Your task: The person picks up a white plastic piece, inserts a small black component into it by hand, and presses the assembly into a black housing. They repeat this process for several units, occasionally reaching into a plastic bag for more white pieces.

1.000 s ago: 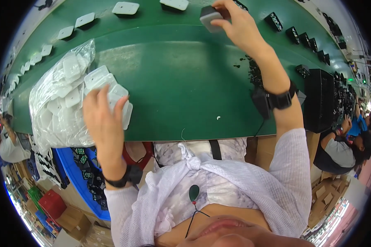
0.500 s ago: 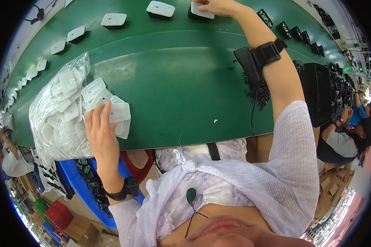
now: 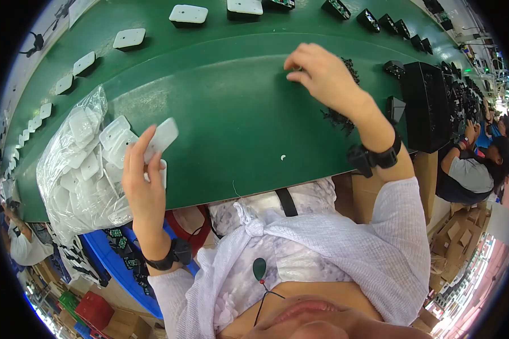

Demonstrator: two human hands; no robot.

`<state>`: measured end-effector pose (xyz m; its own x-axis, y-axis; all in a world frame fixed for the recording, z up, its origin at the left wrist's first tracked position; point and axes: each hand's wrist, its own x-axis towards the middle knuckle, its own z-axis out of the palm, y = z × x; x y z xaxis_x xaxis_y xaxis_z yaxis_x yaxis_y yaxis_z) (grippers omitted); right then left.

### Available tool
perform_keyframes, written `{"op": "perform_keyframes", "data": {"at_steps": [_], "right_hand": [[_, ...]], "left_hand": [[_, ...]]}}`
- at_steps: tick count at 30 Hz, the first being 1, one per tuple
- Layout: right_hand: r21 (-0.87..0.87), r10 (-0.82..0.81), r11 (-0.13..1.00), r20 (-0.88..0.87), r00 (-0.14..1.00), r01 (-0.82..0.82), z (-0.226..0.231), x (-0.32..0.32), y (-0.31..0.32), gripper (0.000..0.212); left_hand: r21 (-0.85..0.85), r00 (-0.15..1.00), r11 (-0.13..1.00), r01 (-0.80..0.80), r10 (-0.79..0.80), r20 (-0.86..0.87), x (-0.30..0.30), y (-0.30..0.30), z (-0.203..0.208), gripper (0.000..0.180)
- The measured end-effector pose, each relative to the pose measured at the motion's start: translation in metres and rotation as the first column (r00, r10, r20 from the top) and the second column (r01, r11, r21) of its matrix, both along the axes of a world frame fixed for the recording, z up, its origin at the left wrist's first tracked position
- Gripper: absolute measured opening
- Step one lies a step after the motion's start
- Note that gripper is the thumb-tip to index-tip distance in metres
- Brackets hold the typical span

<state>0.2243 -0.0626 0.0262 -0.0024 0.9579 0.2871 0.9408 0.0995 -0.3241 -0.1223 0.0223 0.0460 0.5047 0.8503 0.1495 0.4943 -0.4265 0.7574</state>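
In my left hand (image 3: 145, 183) is a loose white plastic cover (image 3: 164, 135), pinched between thumb and fingers above the green table. Beside that hand, more white covers (image 3: 116, 135) spill from a clear plastic bag (image 3: 68, 186). My right hand (image 3: 324, 76) hovers over the table with fingers bent and a gap between thumb and forefinger; nothing shows in it. Near its wrist lies a pile of small black screws (image 3: 340, 120), partly hidden by the hand. At the far edge, a white cover (image 3: 245, 7) sits on a black box; an uncovered black box (image 3: 281, 4) stands next to it.
A curved row of black boxes with white lids (image 3: 129, 38) runs left; open black boxes (image 3: 368, 20) run right. A large black bin (image 3: 425, 107) stands at the right. A blue tub (image 3: 104, 263) of circuit parts is below left. Other people (image 3: 472, 169) sit farther right.
My right hand has let go of the white cover on the far box and come back toward me. My left hand has lifted a white cover off the pile. The view has shifted slightly.
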Motion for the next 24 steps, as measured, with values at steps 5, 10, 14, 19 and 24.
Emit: {"op": "perform_keyframes", "data": {"at_steps": [5,10,14,19,24], "right_hand": [[-0.035,-0.055,0.998,-0.012,0.998,0.055,-0.031,-0.006,-0.014,0.011],[0.027,-0.011,1.0,0.051,0.999,0.01,-0.029,-0.015,-0.009,0.011],[0.067,-0.05,0.996,-0.194,0.98,0.064,0.001,-0.032,-0.004,0.012],[0.024,-0.02,0.974,-0.981,0.192,0.224,0.011,-0.068,0.002,0.014],[0.072,0.056,0.98,-0.994,0.093,0.188,-0.002,-0.09,0.009,0.016]], "left_hand": [[-0.076,0.971,0.98,0.181,-0.166,0.172,0.057,0.0,-0.002,0.05],[-0.233,0.855,0.919,0.319,-0.173,0.488,0.104,0.002,-0.006,0.043],[-0.376,0.861,0.876,0.302,-0.082,0.502,0.115,0.007,-0.019,0.033],[-0.273,0.877,0.928,0.254,-0.102,0.469,0.131,-0.012,-0.035,0.015],[-0.201,0.908,0.964,0.177,-0.081,0.412,0.131,-0.008,-0.031,0.011]]}}
